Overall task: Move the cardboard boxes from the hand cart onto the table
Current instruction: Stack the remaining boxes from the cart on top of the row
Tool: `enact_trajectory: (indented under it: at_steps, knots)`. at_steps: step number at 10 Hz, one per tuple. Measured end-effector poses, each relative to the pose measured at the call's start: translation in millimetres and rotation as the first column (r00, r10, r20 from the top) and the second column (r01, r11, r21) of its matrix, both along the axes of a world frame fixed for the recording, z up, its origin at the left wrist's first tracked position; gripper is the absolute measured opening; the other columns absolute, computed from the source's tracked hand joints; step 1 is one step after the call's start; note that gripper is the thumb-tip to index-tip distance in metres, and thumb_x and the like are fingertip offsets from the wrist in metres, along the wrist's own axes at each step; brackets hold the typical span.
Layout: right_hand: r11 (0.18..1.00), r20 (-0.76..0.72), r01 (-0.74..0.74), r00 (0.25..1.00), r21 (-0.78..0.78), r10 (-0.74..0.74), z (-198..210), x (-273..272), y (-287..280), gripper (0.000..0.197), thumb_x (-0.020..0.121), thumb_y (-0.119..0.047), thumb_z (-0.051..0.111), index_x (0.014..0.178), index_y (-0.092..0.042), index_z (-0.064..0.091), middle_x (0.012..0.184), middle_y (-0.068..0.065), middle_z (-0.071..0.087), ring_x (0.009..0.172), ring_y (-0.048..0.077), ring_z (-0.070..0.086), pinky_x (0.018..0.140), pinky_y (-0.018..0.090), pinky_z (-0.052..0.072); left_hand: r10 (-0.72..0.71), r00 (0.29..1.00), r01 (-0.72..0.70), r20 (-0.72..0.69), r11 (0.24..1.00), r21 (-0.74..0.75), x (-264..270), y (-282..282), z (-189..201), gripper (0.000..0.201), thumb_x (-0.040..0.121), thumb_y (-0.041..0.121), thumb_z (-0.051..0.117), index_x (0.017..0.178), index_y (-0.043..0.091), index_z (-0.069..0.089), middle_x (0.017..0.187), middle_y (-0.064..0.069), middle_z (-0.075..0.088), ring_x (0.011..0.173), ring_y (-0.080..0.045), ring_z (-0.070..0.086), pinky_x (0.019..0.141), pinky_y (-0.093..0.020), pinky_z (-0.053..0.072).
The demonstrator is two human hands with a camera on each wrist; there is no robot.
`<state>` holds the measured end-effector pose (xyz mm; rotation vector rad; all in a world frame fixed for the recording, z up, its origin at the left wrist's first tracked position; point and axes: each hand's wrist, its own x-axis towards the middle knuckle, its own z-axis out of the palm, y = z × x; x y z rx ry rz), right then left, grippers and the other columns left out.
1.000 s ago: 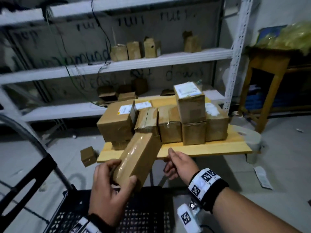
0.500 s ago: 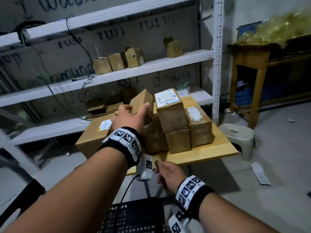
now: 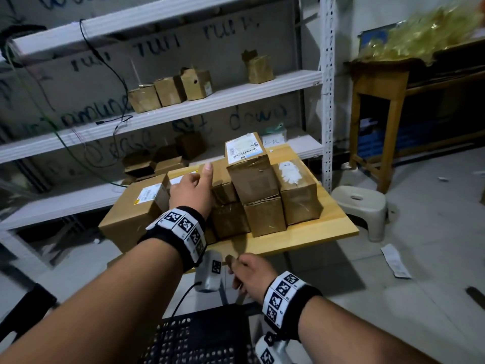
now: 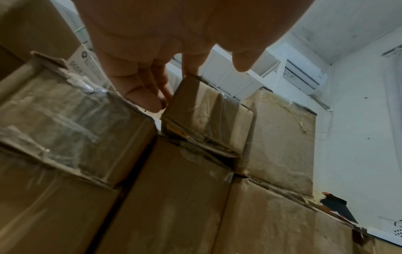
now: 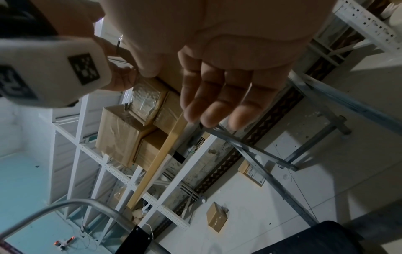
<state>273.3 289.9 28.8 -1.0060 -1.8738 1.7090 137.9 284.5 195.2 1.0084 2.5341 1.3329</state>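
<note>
The cardboard boxes (image 3: 252, 195) sit in a packed cluster on the yellow wooden worktop (image 3: 309, 236) in the middle of the head view, stacked two high in places. The biggest box (image 3: 131, 219) lies at the left of the pile, its corner overhanging the worktop's left edge, with a white label on top. To its right stands a tall stack whose top box (image 3: 249, 169) carries a printed shipping label, and a taped box (image 3: 299, 190) sits against its right side.

Behind the worktop a white metal shelf (image 3: 183, 106) fills the upper left of the frame, with a few small boxes on its boards. A pale plastic stool (image 3: 359, 206) stands on the floor at the right, near a wooden side table (image 3: 378, 106).

At the bottom centre, the black mesh deck of the hand cart (image 3: 204, 340) shows bare where I can see it.

My left hand (image 3: 193, 190) reaches over the middle of the pile; the left wrist view shows the grip loose, fingertips (image 4: 150, 101) touching the top edge of a small taped box (image 4: 206, 118) and clasping nothing. My right hand (image 3: 249, 271) hangs below the worktop's front edge, fingers relaxed, the grip holding nothing.
</note>
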Motion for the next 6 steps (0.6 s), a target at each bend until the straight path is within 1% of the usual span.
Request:
enact_trajectory:
  at_steps: [1,2,3,4,5,6]
  knots:
    - [0.997,-0.010,0.011,1.000,0.072,-0.010,10.7,7.8,6.4,0.045,0.100,-0.056,0.053,0.097,-0.013,0.068,0.078,0.003,0.069,0.065,0.014,0.063,0.063,0.030,0.051,-0.015,1.000,0.014,0.021,0.999,0.049,1.3,-5.7,-0.4,0.087,0.080,0.091,0.036,0.137,0.030,0.061,0.139,-0.011,0.061,0.118,-0.031,0.064,0.105,-0.053,0.053]
    - [0.992,-0.034,0.004,0.999,0.125,0.000,25.4,17.0,9.6,0.037,0.099,-0.057,0.054,0.095,-0.022,0.066,0.079,-0.002,0.070,0.070,0.012,0.065,0.068,0.030,0.053,-0.045,0.998,0.042,0.053,0.997,0.065,1.7,-19.6,-2.1,0.076,0.085,0.086,0.041,0.131,0.028,0.061,0.130,-0.007,0.063,0.100,-0.021,0.066,0.096,-0.046,0.057]
    - [0.979,-0.029,0.032,0.999,0.201,-0.026,58.1,24.8,2.9,0.033,0.099,-0.056,0.054,0.098,-0.026,0.067,0.084,-0.002,0.072,0.075,0.012,0.068,0.070,0.031,0.054,-0.072,0.995,0.066,0.068,0.995,0.076,1.2,-50.6,3.9,0.060,0.099,0.068,0.047,0.130,0.019,0.062,0.123,-0.001,0.065,0.098,-0.018,0.062,0.078,-0.034,0.050]
    - [0.934,-0.067,0.090,0.995,0.347,-0.071,95.7,28.3,-4.6,0.031,0.100,-0.054,0.056,0.088,-0.027,0.066,0.081,-0.003,0.072,0.074,0.016,0.070,0.074,0.038,0.057,-0.069,0.993,0.061,0.096,0.994,0.087,-0.4,-82.8,13.6,0.059,0.097,0.070,0.049,0.126,0.021,0.065,0.120,-0.001,0.069,0.104,-0.021,0.065,0.088,-0.040,0.055]
    - [0.857,-0.089,0.133,0.991,0.497,-0.102,135.2,35.2,-15.5,0.030,0.098,-0.050,0.061,0.083,-0.025,0.065,0.079,-0.004,0.069,0.075,0.018,0.066,0.073,0.036,0.053,-0.046,0.993,0.039,0.112,0.997,0.065,-3.2,-114.9,30.6,0.067,0.090,0.079,0.048,0.124,0.024,0.067,0.117,-0.003,0.072,0.102,-0.024,0.068,0.094,-0.045,0.058]
    - [0.768,-0.054,0.154,0.987,0.621,-0.154,185.0,48.8,-25.8,0.030,0.097,-0.053,0.061,0.088,-0.025,0.067,0.083,-0.005,0.069,0.077,0.016,0.065,0.069,0.033,0.051,-0.067,0.997,0.068,0.036,0.998,-0.008,-1.6,-146.6,52.6,0.069,0.091,0.075,0.051,0.130,0.020,0.064,0.125,-0.009,0.072,0.110,-0.029,0.067,0.098,-0.046,0.056]
